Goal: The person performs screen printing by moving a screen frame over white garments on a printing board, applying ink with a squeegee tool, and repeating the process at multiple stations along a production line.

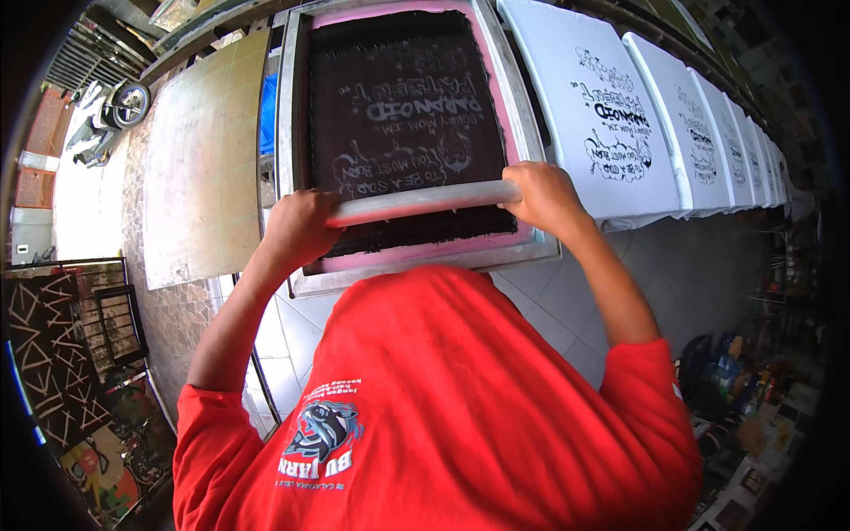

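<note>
My left hand (pixel 301 226) is closed on the left end of a long pale squeegee (pixel 416 202), and my right hand (pixel 538 195) grips its right end. The squeegee lies crosswise over the lower part of a screen, whose metal frame (pixel 289 106) has a pink border around a wide coat of dark ink (pixel 398 62). Faint lettering and drawings show through the ink above the squeegee. The blade itself is mostly hidden under the handle.
To the right stand several white fabric-covered boards (pixel 558 80) with black printed designs, in a receding row. A bare board (pixel 199 150) is at the left, with a parked scooter (pixel 106 119) beyond it. Cluttered goods (pixel 735 380) sit at the lower right.
</note>
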`<action>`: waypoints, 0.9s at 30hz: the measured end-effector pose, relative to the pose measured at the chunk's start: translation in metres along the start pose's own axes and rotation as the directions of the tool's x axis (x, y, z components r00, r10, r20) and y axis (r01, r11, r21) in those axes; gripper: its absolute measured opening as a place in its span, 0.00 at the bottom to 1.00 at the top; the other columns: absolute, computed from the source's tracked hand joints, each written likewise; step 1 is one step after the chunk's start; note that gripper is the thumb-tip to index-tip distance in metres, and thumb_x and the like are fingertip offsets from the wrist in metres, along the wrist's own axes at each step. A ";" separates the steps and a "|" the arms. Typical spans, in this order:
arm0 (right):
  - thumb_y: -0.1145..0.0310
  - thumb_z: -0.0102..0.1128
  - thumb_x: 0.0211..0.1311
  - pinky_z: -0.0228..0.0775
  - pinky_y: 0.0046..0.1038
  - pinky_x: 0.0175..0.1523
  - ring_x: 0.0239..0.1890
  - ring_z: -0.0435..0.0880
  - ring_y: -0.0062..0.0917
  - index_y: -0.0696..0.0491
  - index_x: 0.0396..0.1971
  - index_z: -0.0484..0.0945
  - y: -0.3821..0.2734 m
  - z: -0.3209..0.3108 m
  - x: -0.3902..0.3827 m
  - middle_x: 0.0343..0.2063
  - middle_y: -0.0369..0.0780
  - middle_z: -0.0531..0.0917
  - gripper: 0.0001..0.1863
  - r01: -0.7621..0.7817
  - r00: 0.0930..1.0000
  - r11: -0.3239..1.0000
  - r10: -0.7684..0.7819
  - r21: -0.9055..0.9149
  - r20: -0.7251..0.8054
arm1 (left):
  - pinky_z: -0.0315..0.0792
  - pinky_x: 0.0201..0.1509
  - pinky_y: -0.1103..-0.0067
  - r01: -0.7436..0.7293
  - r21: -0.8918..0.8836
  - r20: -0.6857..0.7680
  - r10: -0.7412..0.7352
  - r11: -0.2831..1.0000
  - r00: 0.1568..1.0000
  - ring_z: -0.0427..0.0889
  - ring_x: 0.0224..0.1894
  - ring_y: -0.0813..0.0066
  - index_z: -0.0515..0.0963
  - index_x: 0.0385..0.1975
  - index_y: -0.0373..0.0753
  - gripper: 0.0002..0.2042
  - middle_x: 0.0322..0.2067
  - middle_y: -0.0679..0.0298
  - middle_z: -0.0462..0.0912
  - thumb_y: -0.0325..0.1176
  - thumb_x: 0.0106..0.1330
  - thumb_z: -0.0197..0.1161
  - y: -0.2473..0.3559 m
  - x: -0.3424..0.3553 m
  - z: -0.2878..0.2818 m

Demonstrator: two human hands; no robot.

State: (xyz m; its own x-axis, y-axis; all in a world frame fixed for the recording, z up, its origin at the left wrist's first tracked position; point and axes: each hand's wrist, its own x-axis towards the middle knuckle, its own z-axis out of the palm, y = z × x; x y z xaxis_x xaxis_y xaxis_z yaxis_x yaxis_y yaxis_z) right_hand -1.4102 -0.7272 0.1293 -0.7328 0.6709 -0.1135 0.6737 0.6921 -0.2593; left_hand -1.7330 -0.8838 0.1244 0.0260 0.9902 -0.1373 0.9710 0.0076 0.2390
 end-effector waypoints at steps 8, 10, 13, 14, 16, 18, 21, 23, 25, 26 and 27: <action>0.78 0.66 0.40 0.75 0.40 0.40 0.39 0.81 0.39 0.54 0.29 0.73 0.007 0.030 -0.020 0.32 0.41 0.81 0.13 0.097 0.915 0.993 -0.118 -0.074 -0.386 | 0.78 0.38 0.66 -0.014 0.054 -0.331 0.031 0.998 0.943 0.80 0.39 0.59 0.77 0.30 0.41 0.09 0.32 0.62 0.81 0.25 0.48 0.63 0.008 -0.021 0.026; 0.79 0.66 0.37 0.76 0.37 0.42 0.40 0.81 0.37 0.53 0.32 0.77 -0.004 0.024 -0.038 0.32 0.40 0.81 0.16 0.070 0.911 0.995 -0.093 -0.071 -0.401 | 0.78 0.38 0.68 -0.047 0.050 -0.382 0.062 0.998 0.922 0.80 0.38 0.60 0.77 0.31 0.41 0.09 0.31 0.63 0.80 0.25 0.48 0.63 0.016 -0.035 0.023; 0.79 0.65 0.38 0.76 0.37 0.41 0.39 0.81 0.37 0.52 0.31 0.76 -0.018 0.028 -0.070 0.34 0.38 0.80 0.15 0.045 0.936 0.997 -0.062 -0.058 -0.345 | 0.78 0.38 0.70 -0.030 0.035 -0.327 0.040 0.999 0.944 0.81 0.36 0.61 0.79 0.34 0.41 0.12 0.31 0.63 0.80 0.25 0.47 0.63 0.027 -0.062 0.027; 0.79 0.64 0.39 0.77 0.38 0.40 0.39 0.81 0.37 0.52 0.30 0.75 -0.022 0.030 -0.078 0.34 0.38 0.80 0.14 0.037 0.948 0.998 -0.052 -0.053 -0.314 | 0.78 0.37 0.71 -0.051 0.005 -0.310 0.050 0.999 0.950 0.81 0.35 0.61 0.78 0.33 0.41 0.12 0.31 0.62 0.81 0.25 0.46 0.64 0.030 -0.070 0.030; 0.78 0.63 0.41 0.77 0.36 0.39 0.38 0.81 0.35 0.52 0.31 0.76 -0.025 0.044 -0.089 0.34 0.37 0.81 0.13 0.032 0.950 0.999 -0.042 -0.040 -0.310 | 0.78 0.39 0.71 -0.060 -0.025 -0.270 0.051 0.998 0.961 0.81 0.35 0.61 0.79 0.33 0.39 0.12 0.33 0.62 0.82 0.27 0.46 0.65 0.033 -0.083 0.040; 0.78 0.62 0.43 0.77 0.34 0.38 0.36 0.81 0.33 0.52 0.31 0.77 -0.027 0.059 -0.094 0.33 0.36 0.80 0.11 0.019 0.931 0.999 -0.035 -0.048 -0.363 | 0.77 0.42 0.72 -0.075 -0.010 -0.269 0.069 0.997 0.961 0.80 0.39 0.62 0.79 0.36 0.38 0.13 0.37 0.61 0.82 0.26 0.47 0.63 0.028 -0.089 0.055; 0.78 0.61 0.49 0.76 0.30 0.37 0.33 0.81 0.29 0.53 0.29 0.78 -0.029 0.074 -0.086 0.30 0.36 0.80 0.06 0.005 0.871 0.995 -0.053 -0.099 -0.488 | 0.77 0.44 0.73 -0.102 0.043 -0.292 0.110 0.994 0.950 0.80 0.42 0.63 0.79 0.40 0.35 0.16 0.40 0.60 0.82 0.26 0.49 0.61 0.019 -0.083 0.069; 0.78 0.61 0.50 0.76 0.29 0.37 0.33 0.81 0.29 0.53 0.29 0.79 -0.025 0.072 -0.078 0.31 0.36 0.80 0.06 0.021 0.878 0.995 -0.064 -0.095 -0.474 | 0.78 0.44 0.74 -0.122 0.083 -0.304 0.141 0.989 0.942 0.80 0.43 0.64 0.80 0.41 0.34 0.16 0.40 0.59 0.83 0.26 0.51 0.60 0.014 -0.078 0.073; 0.79 0.61 0.49 0.76 0.29 0.37 0.33 0.81 0.29 0.54 0.30 0.79 -0.018 0.072 -0.069 0.31 0.36 0.81 0.07 0.047 0.877 0.994 -0.090 -0.103 -0.472 | 0.78 0.45 0.72 -0.118 0.068 -0.318 0.134 0.991 0.939 0.82 0.41 0.63 0.80 0.39 0.34 0.16 0.38 0.58 0.83 0.26 0.49 0.61 0.015 -0.072 0.072; 0.79 0.61 0.49 0.76 0.29 0.37 0.33 0.81 0.29 0.54 0.30 0.78 -0.015 0.069 -0.059 0.31 0.36 0.81 0.07 0.044 0.880 0.993 -0.089 -0.106 -0.466 | 0.77 0.46 0.71 -0.116 0.075 -0.339 0.135 0.990 0.931 0.83 0.39 0.62 0.80 0.38 0.34 0.16 0.37 0.57 0.84 0.26 0.47 0.63 0.014 -0.064 0.068; 0.79 0.61 0.49 0.76 0.29 0.37 0.33 0.81 0.30 0.54 0.30 0.78 -0.012 0.066 -0.049 0.31 0.37 0.81 0.07 0.043 0.886 0.993 -0.089 -0.110 -0.455 | 0.78 0.44 0.72 -0.121 0.049 -0.347 0.131 0.991 0.929 0.83 0.37 0.62 0.80 0.38 0.34 0.15 0.35 0.57 0.84 0.25 0.47 0.63 0.012 -0.052 0.062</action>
State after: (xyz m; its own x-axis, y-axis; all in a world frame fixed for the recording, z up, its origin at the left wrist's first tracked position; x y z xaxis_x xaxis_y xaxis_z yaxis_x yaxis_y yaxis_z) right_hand -1.3887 -0.7857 0.0742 -0.6658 0.6544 0.3585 0.6479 0.7453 -0.1572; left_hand -1.7081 -0.9441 0.0752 0.0685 0.9690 0.2375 0.9712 -0.1193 0.2064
